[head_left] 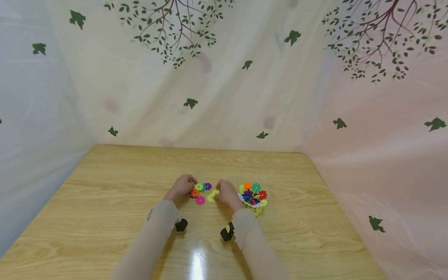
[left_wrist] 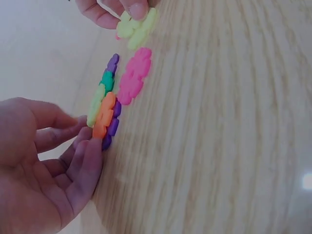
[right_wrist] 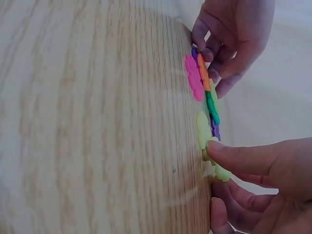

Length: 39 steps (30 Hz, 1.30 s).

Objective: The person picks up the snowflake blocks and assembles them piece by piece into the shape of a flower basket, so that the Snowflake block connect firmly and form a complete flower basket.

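Small flower-shaped plastic snowflake discs lie between the hands. My left hand point(head_left: 182, 184) pinches the edge of a group of them with its fingertips, at the orange disc point(left_wrist: 105, 114) and the yellow-green disc point(left_wrist: 95, 105). A green disc point(left_wrist: 107, 81) and a purple disc point(left_wrist: 113, 63) continue that row, and another purple disc point(left_wrist: 115, 122) sits behind the orange one. My right hand point(head_left: 227, 192) pinches light yellow discs point(right_wrist: 203, 129) between thumb and fingers, close over the table. Beside the row a pink disc point(head_left: 200, 200) lies on the table.
Right of my right hand stands a round, many-coloured assembly of snowflake discs point(head_left: 252, 199), partly behind the wrist. The wooden table point(head_left: 105, 202) is edged by a hanging curtain point(head_left: 224, 116) with leaf prints. Black wrist cameras point(head_left: 181, 224) hang below both sleeves.
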{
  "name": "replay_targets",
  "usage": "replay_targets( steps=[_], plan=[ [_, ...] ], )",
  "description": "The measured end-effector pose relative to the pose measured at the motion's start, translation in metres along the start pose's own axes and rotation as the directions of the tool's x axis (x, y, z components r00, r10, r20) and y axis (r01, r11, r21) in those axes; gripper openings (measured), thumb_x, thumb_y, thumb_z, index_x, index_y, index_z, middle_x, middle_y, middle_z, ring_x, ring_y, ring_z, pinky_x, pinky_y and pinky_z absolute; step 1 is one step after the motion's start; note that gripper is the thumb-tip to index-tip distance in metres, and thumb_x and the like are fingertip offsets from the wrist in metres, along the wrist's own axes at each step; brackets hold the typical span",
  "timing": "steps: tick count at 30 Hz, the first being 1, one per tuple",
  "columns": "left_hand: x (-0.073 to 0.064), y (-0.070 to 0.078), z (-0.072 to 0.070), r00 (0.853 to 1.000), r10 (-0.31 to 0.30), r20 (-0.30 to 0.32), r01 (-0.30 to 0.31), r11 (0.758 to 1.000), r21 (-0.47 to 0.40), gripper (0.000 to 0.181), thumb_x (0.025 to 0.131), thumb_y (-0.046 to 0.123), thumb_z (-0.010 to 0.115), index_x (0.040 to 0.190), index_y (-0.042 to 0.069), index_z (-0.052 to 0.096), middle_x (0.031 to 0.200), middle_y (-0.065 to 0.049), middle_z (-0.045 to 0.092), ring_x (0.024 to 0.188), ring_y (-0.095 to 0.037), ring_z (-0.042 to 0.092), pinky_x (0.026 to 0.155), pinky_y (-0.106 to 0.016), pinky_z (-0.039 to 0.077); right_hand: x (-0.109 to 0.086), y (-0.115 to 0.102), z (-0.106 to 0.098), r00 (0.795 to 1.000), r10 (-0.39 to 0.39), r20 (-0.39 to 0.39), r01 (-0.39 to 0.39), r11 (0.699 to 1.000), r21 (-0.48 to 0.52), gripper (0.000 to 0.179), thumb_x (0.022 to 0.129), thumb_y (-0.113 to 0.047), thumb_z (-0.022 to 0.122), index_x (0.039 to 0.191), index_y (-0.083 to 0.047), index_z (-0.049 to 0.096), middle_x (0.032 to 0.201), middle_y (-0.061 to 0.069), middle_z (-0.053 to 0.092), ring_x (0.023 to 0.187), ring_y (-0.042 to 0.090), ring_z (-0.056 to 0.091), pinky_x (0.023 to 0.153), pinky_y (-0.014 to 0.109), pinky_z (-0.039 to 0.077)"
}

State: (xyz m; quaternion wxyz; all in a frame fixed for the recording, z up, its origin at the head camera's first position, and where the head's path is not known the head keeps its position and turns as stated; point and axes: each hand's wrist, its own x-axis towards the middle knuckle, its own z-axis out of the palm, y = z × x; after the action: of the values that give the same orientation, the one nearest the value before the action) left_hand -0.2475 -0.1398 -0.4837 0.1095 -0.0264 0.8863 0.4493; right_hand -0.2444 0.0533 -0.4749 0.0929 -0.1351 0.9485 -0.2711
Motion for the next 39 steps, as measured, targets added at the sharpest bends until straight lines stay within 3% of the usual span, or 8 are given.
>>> replay_targets(
  steps=[5, 10, 16, 20, 22, 27, 34, 39],
  plan=[
    [-0.005, 0.007, -0.001, 1.000, 0.019, 0.019, -0.020, 0.997, 0.070, 0.020, 0.090, 0.014, 0.066, 0.102, -0.002, 0.064, 0.092, -0.012, 0.063, 0.070, -0.015, 0.054, 0.056, -0.022, 0.050, -0.002, 0.003, 0.000, 1.000, 0.009, 0.014, -0.009, 1.000, -0.005, 0.028, 0.081, -0.011, 0.077, 0.101, -0.001, 0.060, 0.101, 0.013, 0.066, 0.090, 0.024, 0.058, 0.084, 0.039, 0.052],
    [-0.008, 0.011, 0.000, 0.999, 0.021, 0.037, -0.026, 0.991, 0.132, 0.021, 0.089, 0.015, 0.069, 0.101, -0.001, 0.062, 0.091, -0.010, 0.061, 0.072, -0.016, 0.053, 0.060, -0.022, 0.046, -0.001, 0.008, -0.002, 1.000, -0.002, 0.023, 0.002, 1.000, -0.014, 0.017, 0.084, -0.009, 0.073, 0.093, -0.001, 0.061, 0.097, 0.013, 0.065, 0.083, 0.021, 0.053, 0.078, 0.037, 0.051],
    [-0.012, 0.006, 0.000, 0.999, 0.037, 0.015, -0.038, 0.998, 0.042, 0.016, 0.091, 0.009, 0.064, 0.100, -0.002, 0.056, 0.091, -0.012, 0.058, 0.071, -0.015, 0.051, 0.056, -0.021, 0.047, -0.002, 0.013, -0.007, 1.000, 0.020, 0.010, -0.020, 0.998, 0.052, 0.008, 0.088, -0.003, 0.064, 0.094, 0.003, 0.063, 0.087, 0.014, 0.062, 0.072, 0.020, 0.046, 0.062, 0.028, 0.040],
    [-0.019, 0.000, 0.000, 0.999, 0.040, -0.016, -0.040, 0.998, -0.049, 0.013, 0.094, 0.008, 0.061, 0.099, -0.002, 0.054, 0.088, -0.010, 0.054, 0.067, -0.013, 0.049, 0.054, -0.021, 0.047, -0.006, 0.017, -0.006, 1.000, 0.019, 0.005, -0.019, 0.989, 0.150, 0.012, 0.091, -0.007, 0.064, 0.100, 0.001, 0.065, 0.089, 0.012, 0.063, 0.067, 0.016, 0.051, 0.056, 0.022, 0.044],
    [-0.023, -0.002, 0.000, 0.998, 0.064, -0.027, -0.065, 0.995, -0.077, 0.012, 0.094, 0.007, 0.059, 0.099, -0.003, 0.054, 0.085, -0.009, 0.053, 0.066, -0.013, 0.048, 0.053, -0.021, 0.046, -0.010, 0.019, -0.006, 0.999, 0.029, 0.022, -0.034, 0.966, 0.258, 0.015, 0.091, -0.007, 0.065, 0.104, 0.001, 0.064, 0.087, 0.011, 0.062, 0.064, 0.014, 0.055, 0.054, 0.022, 0.051],
    [-0.036, -0.003, 0.005, 0.991, 0.125, -0.048, -0.132, 0.973, -0.190, 0.010, 0.095, 0.006, 0.058, 0.097, -0.003, 0.055, 0.084, -0.008, 0.056, 0.066, -0.013, 0.048, 0.055, -0.022, 0.046, -0.021, 0.014, -0.009, 0.997, 0.046, 0.063, -0.072, 0.853, 0.518, 0.026, 0.093, -0.007, 0.062, 0.118, 0.001, 0.061, 0.087, 0.009, 0.058, 0.071, 0.016, 0.062, 0.059, 0.030, 0.061],
    [-0.051, 0.010, 0.015, 0.969, 0.229, -0.092, -0.247, 0.907, -0.342, 0.010, 0.093, 0.001, 0.060, 0.093, -0.005, 0.053, 0.081, -0.020, 0.060, 0.057, -0.011, 0.050, 0.049, -0.018, 0.045, -0.035, -0.002, -0.019, 0.997, 0.031, 0.067, -0.067, 0.755, 0.652, 0.025, 0.097, -0.010, 0.056, 0.119, 0.003, 0.061, 0.092, 0.008, 0.060, 0.085, 0.019, 0.062, 0.070, 0.038, 0.062],
    [-0.061, 0.019, 0.018, 0.948, 0.290, -0.131, -0.317, 0.888, -0.333, 0.006, 0.091, -0.002, 0.061, 0.092, -0.006, 0.057, 0.083, -0.020, 0.060, 0.065, -0.018, 0.058, 0.056, -0.026, 0.057, -0.041, -0.010, -0.023, 0.997, 0.041, 0.071, -0.079, 0.720, 0.690, 0.027, 0.097, -0.010, 0.056, 0.118, 0.006, 0.061, 0.093, 0.008, 0.060, 0.085, 0.019, 0.059, 0.070, 0.037, 0.062]
  ],
)
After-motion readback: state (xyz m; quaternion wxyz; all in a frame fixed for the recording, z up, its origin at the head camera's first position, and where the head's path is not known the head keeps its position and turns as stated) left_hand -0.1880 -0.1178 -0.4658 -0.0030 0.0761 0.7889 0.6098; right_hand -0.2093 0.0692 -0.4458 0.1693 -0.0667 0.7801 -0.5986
